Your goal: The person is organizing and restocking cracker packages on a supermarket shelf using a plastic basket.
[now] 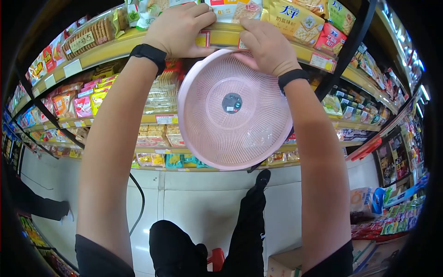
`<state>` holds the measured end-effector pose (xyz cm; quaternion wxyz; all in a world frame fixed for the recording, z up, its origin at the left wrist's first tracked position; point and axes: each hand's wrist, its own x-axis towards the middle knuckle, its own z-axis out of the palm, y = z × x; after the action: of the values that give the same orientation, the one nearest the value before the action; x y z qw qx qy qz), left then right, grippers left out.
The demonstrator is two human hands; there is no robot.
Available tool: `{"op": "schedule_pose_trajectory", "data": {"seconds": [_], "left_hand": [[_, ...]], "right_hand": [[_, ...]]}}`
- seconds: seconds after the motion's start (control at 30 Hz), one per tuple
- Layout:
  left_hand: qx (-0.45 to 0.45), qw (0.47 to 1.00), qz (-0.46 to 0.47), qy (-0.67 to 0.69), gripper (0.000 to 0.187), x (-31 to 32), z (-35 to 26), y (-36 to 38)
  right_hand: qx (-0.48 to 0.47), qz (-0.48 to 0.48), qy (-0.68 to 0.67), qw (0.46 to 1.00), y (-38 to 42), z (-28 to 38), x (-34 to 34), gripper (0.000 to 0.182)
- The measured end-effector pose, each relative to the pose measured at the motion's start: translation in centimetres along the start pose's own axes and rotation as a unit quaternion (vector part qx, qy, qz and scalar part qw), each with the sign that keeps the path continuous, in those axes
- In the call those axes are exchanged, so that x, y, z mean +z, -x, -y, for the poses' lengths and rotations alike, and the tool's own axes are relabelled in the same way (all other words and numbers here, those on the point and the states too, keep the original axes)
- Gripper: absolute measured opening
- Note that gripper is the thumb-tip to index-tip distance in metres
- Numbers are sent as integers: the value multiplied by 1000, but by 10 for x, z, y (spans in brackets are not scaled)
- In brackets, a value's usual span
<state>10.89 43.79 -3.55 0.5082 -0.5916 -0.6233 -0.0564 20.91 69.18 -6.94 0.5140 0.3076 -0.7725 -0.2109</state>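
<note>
A pink plastic colander (217, 124), with perforated walls and a dark round label at its centre, is tilted against the shelf front with its inside facing me. My right hand (270, 48) has its thumb inside the colander's top rim and its fingers bent at the shelf edge. Over the yellow shelf edge lies my left hand (182, 30), palm down, thumb stretched out near the rim and fingers beside a white snack pack (233, 10). That pack sits between the two hands, partly hidden by their fingers. Yellow cracker packs (293, 21) stand right of it.
Shelves of packaged biscuits (87, 39) and snacks run left and right, divided by black uprights (346, 55). Price tags (323, 61) line the edges. A cardboard box (284, 264) stands on the floor at lower right. Another person's leg (39, 203) shows at left.
</note>
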Motion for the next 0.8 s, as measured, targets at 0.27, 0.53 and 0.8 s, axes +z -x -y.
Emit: {"op": "schedule_pose_trajectory", "data": {"seconds": [0.27, 0.53, 0.8], "left_hand": [[-26, 1000, 1, 18, 46, -6, -13, 4], [-17, 1000, -15, 10, 48, -3, -9, 10], [-5, 1000, -13, 14, 48, 1, -6, 7]], "right_hand": [[-1, 13, 27, 1000, -5, 2, -7, 43], [5, 59, 6, 998, -5, 15, -11, 49], [-4, 49, 14, 999, -5, 12, -14, 50]]}}
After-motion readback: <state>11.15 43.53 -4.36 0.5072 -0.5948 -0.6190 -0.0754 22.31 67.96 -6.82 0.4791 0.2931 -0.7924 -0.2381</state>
